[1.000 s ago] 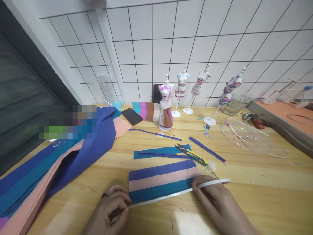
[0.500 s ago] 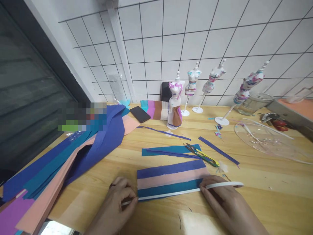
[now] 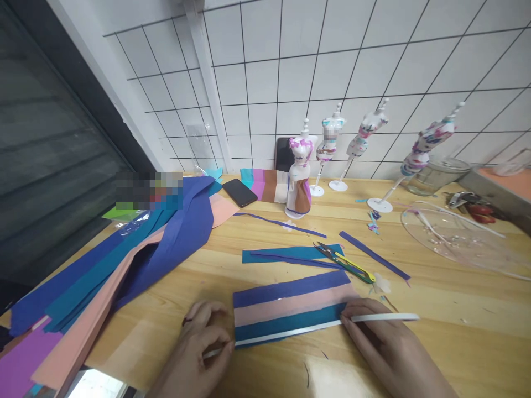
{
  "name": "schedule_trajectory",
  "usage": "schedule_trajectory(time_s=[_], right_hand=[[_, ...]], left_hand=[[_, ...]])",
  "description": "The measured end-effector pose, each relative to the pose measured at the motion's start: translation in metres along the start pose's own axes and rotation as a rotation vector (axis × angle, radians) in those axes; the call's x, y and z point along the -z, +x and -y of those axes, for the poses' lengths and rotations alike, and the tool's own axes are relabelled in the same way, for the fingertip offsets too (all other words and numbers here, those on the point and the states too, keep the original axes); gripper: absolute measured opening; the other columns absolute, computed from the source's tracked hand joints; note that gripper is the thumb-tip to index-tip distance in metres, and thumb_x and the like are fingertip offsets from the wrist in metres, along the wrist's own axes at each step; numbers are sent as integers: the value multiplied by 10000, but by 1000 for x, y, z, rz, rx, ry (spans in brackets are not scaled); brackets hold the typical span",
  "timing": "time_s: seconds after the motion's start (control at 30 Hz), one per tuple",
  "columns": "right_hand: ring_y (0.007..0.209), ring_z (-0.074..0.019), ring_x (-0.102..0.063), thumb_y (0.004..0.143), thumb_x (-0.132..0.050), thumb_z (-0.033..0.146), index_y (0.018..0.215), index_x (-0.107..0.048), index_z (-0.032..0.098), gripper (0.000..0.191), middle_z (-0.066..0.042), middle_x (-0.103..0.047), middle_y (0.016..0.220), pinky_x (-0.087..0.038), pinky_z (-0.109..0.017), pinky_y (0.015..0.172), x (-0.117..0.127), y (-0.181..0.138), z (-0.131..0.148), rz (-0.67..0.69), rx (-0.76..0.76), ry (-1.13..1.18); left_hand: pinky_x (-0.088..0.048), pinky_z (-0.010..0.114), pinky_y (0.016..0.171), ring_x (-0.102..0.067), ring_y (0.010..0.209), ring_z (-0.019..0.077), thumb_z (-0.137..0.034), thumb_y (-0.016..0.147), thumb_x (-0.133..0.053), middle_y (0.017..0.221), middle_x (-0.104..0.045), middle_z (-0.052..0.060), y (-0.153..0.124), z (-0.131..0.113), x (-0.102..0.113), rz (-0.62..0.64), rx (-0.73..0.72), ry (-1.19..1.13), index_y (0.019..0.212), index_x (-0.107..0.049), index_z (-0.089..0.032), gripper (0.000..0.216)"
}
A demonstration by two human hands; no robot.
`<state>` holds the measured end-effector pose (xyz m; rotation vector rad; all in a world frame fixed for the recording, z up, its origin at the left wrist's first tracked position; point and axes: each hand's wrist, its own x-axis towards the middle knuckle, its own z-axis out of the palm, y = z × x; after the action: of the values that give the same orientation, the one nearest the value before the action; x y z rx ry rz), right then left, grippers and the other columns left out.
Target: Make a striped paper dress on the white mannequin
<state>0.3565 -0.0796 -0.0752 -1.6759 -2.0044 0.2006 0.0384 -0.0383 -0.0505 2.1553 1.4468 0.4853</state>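
Observation:
A striped piece of crepe paper point(image 3: 290, 305), purple, pink and teal, lies flat on the wooden table point(image 3: 456, 309). Along its near edge runs a thin white strip point(image 3: 315, 327). My left hand point(image 3: 203, 342) pinches the strip's left end with fingers closed. Over at the paper's right corner, my right hand point(image 3: 373, 337) presses the strip down, and the free end sticks out to the right past my fingers. Small yellow-handled snips point(image 3: 346, 262) lie just beyond the paper on a teal strip point(image 3: 286, 254).
Long folded crepe sheets point(image 3: 124, 265) cover the left of the table. Several small dress-form mannequins point(image 3: 301, 177) stand along the tiled wall, with a black phone point(image 3: 239, 192) nearby. A clear plastic lid point(image 3: 456, 235) and a glass jar point(image 3: 435, 174) sit at the right.
The view has shifted left and slightly up. The white strip now lies closer along the paper's teal edge; both hands keep their hold on its ends.

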Motion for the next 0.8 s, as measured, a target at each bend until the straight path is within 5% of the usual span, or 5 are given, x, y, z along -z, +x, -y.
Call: schedule_trajectory(time_s=[0.23, 0.5, 0.8], right_hand=[[978, -252, -621, 919, -427, 307, 843, -594, 238, 196, -74, -646, 947, -533, -404, 828, 1, 0, 2, 6, -23, 3], [985, -256, -624, 917, -434, 312, 845, -607, 231, 205, -84, -651, 958, -543, -398, 827, 1, -1, 3, -17, -9, 9], [936, -256, -642, 898, -461, 308, 843, -619, 223, 188, -85, -657, 955, -561, -375, 795, 3, 1, 1, -20, 28, 27]], left_hand=[[-451, 376, 853, -504, 1100, 270, -166, 798, -488, 1135, -652, 87, -10, 7, -4, 46, -258, 134, 629, -587, -216, 202], [-374, 471, 984, -422, 1245, 267, -174, 844, -414, 1221, -633, 91, 0, 5, 5, 177, -104, 124, 722, -598, -213, 225], [-336, 523, 997, -426, 1228, 282, -178, 829, -425, 1167, -660, 99, 4, 5, 3, 126, -4, 19, 660, -568, -202, 223]])
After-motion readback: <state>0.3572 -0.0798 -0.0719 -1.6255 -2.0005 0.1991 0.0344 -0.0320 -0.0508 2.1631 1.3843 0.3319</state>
